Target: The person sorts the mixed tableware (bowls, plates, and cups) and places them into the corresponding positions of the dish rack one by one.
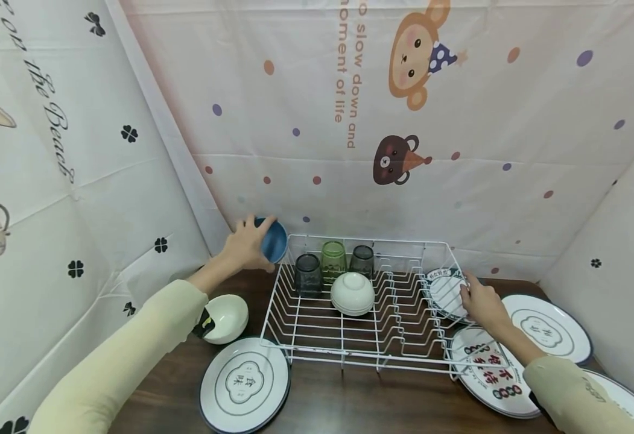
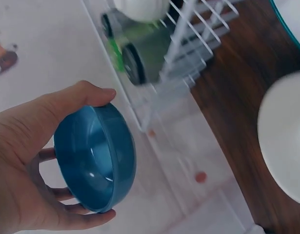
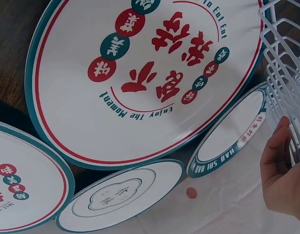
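My left hand [image 1: 248,244] holds a blue bowl [image 1: 274,242] tilted on its side, just beyond the rack's back left corner. In the left wrist view the thumb lies on the bowl's [image 2: 123,151] rim, the fingers behind and under it. My right hand [image 1: 484,302] grips the right side of the white wire dish rack [image 1: 371,355]; its curled fingers on the wires also show in the right wrist view. Inside the rack stand two dark glasses [image 1: 308,277] and a green glass [image 1: 333,260], upside down. In front of them sit stacked white bowls [image 1: 352,292], also inverted.
Left of the rack are a white bowl [image 1: 232,316] and stacked plates [image 1: 245,386] on the dark wooden table [image 1: 349,401]. To its right lie several plates, including a red-lettered plate [image 1: 485,380], a white plate [image 1: 546,328] and a small rimmed plate [image 1: 447,292]. Printed cloth hangs behind.
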### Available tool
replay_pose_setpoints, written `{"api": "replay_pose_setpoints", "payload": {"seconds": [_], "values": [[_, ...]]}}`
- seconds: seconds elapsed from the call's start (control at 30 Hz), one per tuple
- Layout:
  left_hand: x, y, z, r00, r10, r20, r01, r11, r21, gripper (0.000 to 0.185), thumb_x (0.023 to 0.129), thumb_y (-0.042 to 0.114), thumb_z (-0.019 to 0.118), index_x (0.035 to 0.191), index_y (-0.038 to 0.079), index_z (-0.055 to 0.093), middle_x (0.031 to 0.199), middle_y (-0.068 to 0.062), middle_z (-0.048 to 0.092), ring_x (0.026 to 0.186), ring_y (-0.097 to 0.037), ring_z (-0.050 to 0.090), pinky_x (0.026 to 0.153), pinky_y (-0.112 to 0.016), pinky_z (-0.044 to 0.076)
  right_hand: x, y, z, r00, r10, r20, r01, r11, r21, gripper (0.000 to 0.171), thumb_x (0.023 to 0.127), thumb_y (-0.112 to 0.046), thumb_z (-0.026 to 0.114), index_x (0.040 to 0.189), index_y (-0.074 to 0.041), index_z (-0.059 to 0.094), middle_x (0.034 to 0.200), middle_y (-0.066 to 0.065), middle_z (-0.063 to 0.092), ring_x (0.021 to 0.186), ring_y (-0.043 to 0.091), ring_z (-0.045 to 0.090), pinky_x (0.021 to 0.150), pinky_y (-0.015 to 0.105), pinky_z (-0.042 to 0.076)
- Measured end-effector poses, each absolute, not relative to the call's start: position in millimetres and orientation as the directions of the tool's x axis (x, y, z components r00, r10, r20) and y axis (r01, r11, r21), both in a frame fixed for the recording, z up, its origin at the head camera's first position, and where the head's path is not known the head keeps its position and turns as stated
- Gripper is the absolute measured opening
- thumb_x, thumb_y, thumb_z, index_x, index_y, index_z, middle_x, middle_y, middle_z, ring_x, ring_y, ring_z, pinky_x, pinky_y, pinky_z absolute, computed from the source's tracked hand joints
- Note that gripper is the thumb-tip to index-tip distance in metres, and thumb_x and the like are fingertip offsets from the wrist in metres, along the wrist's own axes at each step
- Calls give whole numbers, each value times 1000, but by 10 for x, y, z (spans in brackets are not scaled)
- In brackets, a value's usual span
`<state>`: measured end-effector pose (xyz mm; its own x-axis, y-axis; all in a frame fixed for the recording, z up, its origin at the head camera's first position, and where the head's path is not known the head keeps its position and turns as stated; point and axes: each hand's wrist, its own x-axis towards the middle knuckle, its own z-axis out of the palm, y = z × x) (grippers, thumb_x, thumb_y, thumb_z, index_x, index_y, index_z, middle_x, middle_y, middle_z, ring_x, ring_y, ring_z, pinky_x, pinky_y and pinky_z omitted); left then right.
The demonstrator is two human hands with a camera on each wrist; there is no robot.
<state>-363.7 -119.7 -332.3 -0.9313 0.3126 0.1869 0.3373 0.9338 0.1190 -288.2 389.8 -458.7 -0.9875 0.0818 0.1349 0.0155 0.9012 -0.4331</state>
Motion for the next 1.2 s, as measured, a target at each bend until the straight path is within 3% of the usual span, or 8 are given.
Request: {"api": "replay_pose_setpoints", "payload": {"seconds": [0.4,0.57,0.67,0.8,0.87,1.0,1.1,1.2], "values": [[-3167,-808,-3435,-852,453,263,507,840,195,119,58,41,99,157,22,36,152,-30,37,132,-53,45,87,-65,56,-2831,3910,-4640,-981,88,173,12,916,-400,45,106,-12,41,134,23,41,78,23,66,57,17,58,48,32,44],[-3030,-715,-3455,-844,465,268,530,800,282,118,59,40,99,157,24,35,155,-29,34,133,-52,45,87,-64,56,-2898,3909,-4616,-951,64,301,-41,943,-329,44,101,-9,49,134,21,46,102,35,61,86,44,63,69,52,55],[-2972,-663,-3483,-833,471,291,547,780,304,118,59,41,98,157,25,35,156,-27,33,132,-51,46,87,-62,57,-2947,3931,-4546,-920,40,391,-96,942,-321,49,98,-7,54,137,20,45,119,44,52,110,59,51,89,68,47],[-2884,-595,-3551,-813,490,313,576,752,321,117,58,41,99,156,27,36,155,-26,35,130,-49,49,87,-59,58,-2973,3900,-4344,-892,7,453,-187,906,-380,51,95,-5,57,138,21,43,123,48,49,112,62,48,90,72,43],[-2840,-556,-3581,-803,507,314,593,734,332,117,58,41,99,155,28,36,154,-25,36,129,-48,51,88,-57,59,-2965,3821,-4199,-915,-28,402,-220,870,-441,56,96,-5,59,141,22,39,125,48,49,113,62,50,91,71,44],[-2781,-469,-3629,-765,545,343,642,683,347,117,58,44,98,156,29,34,155,-23,35,132,-47,49,92,-57,57,-2891,3512,-3933,-988,-136,68,-148,758,-635,77,102,-20,59,155,14,16,142,46,38,128,62,43,101,70,42],[-2747,-409,-3651,-729,562,391,684,629,370,118,59,44,97,156,30,32,156,-21,34,135,-45,47,94,-57,56,-2795,3211,-3833,-961,-232,-148,-45,661,-749,87,103,-34,59,161,2,5,152,40,32,138,57,37,109,69,38],[-2712,-354,-3666,-698,566,438,715,576,396,118,59,43,97,156,30,31,156,-20,33,135,-44,46,95,-57,56,-2702,2949,-3802,-914,-353,-201,-9,512,-859,84,104,-38,56,164,-7,6,158,34,29,144,52,36,114,65,36]]}}
